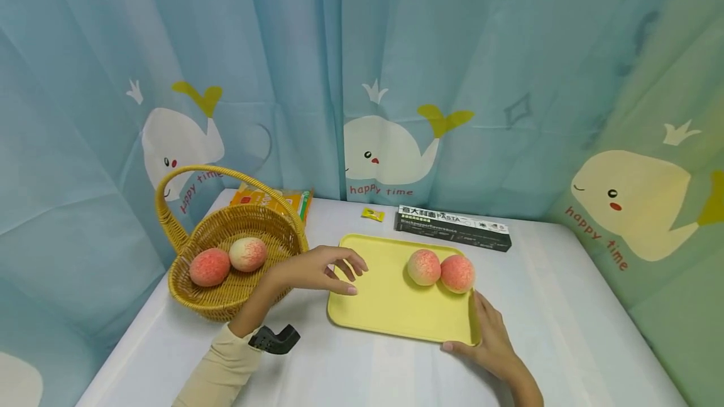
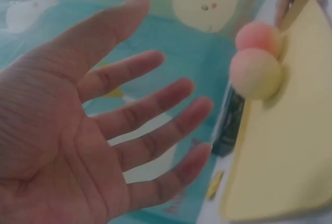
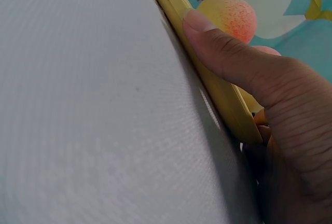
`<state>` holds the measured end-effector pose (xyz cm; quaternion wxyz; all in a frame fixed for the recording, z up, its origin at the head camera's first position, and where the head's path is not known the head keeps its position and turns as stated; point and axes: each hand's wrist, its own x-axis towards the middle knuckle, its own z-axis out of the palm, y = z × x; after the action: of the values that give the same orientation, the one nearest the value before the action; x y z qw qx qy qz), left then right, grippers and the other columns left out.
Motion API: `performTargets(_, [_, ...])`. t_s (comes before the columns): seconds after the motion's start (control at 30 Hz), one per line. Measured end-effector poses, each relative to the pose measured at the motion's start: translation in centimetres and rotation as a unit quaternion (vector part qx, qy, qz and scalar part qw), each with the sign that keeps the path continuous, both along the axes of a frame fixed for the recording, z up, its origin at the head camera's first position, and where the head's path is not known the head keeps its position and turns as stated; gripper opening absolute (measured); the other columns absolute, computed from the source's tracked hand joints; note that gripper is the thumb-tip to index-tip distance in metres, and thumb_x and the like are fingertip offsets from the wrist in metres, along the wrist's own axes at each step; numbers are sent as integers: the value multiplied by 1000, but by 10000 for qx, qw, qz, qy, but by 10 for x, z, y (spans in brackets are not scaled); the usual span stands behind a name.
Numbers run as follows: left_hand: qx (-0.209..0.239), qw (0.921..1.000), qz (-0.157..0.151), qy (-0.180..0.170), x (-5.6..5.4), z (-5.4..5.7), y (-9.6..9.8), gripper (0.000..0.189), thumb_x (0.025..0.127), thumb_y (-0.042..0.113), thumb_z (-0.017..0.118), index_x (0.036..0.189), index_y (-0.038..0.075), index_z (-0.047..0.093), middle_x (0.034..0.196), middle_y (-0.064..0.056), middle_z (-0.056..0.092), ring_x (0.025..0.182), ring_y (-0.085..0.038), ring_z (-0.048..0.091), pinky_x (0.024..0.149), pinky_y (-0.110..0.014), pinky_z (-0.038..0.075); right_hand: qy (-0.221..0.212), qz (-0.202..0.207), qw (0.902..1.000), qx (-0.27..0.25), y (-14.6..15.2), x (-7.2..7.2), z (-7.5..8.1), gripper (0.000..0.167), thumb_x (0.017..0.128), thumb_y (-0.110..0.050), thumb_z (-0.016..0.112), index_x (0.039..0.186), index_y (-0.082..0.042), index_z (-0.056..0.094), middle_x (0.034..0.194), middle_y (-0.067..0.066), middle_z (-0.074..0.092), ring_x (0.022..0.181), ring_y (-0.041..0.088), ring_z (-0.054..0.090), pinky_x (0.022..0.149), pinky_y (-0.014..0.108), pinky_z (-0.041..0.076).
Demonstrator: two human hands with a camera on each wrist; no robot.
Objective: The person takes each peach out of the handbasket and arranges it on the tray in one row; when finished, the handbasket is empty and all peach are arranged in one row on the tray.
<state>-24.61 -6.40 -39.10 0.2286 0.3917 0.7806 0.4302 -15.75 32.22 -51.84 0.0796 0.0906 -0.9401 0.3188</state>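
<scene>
A yellow tray (image 1: pixel 373 294) lies on the white table with two peaches side by side toward its right end, a paler peach (image 1: pixel 424 267) and a pinker peach (image 1: pixel 458 274). My right hand (image 1: pixel 492 338) grips the tray's near right corner, thumb along the front edge (image 3: pixel 207 68) and fingers at the right side. Over the tray's left edge hovers my left hand (image 1: pixel 325 269), its fingers spread and loosely bent around nothing (image 2: pixel 67 125). Left of it stands a wicker basket (image 1: pixel 226 303) holding a red peach (image 1: pixel 210 267) and a pale peach (image 1: pixel 248 254).
Behind the tray lie a black pasta box (image 1: pixel 452 229) and a small yellow packet (image 1: pixel 373 214). An orange package (image 1: pixel 300 201) sits behind the basket, whose tall handle (image 1: pixel 226 171) arches up. A blue whale-print curtain (image 1: pixel 294 68) closes off the table's back and sides.
</scene>
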Motion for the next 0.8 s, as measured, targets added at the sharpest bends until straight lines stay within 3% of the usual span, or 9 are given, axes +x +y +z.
performTargets(0.17, [16,10000,-28,-41,4,8,-25,35,91,27,70,123,19,60,119,-1,63,110,-18,63,93,-33,52,-38,-29,10000,32,-1,0,0,126,63,-40,89,153,7,14,151,36,24,130,55,27,98,73,26])
performTargets(0.43, [-11,9997,216,67,5,18,-70,33,92,24,69,123,15,60,119,-5,62,115,-28,60,94,-37,52,-98,-80,9999,95,0,1,-1,126,64,-41,88,152,10,13,151,36,22,131,55,27,99,74,26])
performTargets(0.63, [-147,9990,345,229,-6,25,-100,40,92,23,70,125,5,58,122,-15,62,117,-32,59,97,-45,50,-49,-74,9999,102,1,0,-3,127,63,-42,88,152,9,13,151,36,23,131,55,27,99,73,26])
performTargets(0.8, [-318,9966,656,386,-18,23,-117,39,90,26,71,122,7,60,121,-8,64,118,-34,58,98,-43,49,-25,-82,9999,87,1,1,-3,127,63,-41,89,153,7,14,151,35,24,130,54,28,99,72,26])
